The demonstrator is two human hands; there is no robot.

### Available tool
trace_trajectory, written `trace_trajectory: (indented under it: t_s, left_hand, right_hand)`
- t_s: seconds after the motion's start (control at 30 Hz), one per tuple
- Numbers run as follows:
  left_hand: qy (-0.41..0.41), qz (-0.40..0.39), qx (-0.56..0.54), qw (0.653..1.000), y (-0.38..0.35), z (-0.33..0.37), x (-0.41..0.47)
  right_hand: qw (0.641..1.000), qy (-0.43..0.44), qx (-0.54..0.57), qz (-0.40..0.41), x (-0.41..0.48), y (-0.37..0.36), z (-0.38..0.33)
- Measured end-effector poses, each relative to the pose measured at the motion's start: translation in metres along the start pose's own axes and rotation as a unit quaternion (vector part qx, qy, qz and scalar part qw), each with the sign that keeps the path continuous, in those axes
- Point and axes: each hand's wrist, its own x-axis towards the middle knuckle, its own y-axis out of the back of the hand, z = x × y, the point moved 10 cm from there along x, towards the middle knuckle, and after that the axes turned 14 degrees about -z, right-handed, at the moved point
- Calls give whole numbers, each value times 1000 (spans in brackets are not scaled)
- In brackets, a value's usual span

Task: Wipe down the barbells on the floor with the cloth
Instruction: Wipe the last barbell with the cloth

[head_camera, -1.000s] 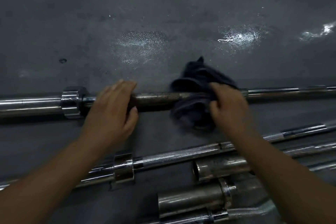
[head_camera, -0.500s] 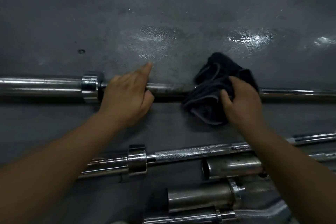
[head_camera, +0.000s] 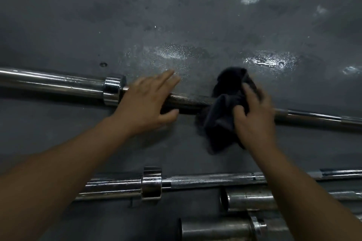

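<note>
Barbell [head_camera: 188,101] mid-frame, under wiping: cloth [head_camera: 223,119] gripped by right hand [head_camera: 254,117], left hand [head_camera: 145,107] spread flat; lower bars [head_camera: 211,180] seemingly untouched.

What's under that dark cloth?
The dark cloth is wrapped over the far barbell, whose shaft enters and leaves it. The right hand presses it down. The wrapped stretch of bar is hidden.

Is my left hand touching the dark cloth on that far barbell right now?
Apart. The head view shows the left hand resting on the far barbell with a bare stretch of shaft between it and the cloth, which the right hand grips.
</note>
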Motion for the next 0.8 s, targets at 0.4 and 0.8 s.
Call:
trace_trajectory:
  t_s: [0.4, 0.8]
  left_hand:
    - [8, -35, 43, 998, -6, -2, 6]
    - [35, 4, 106, 994, -12, 11, 7]
  right_hand:
    - [998, 29, -15, -52, 4, 71, 26]
    - [991, 117, -31, -63, -7, -26, -53]
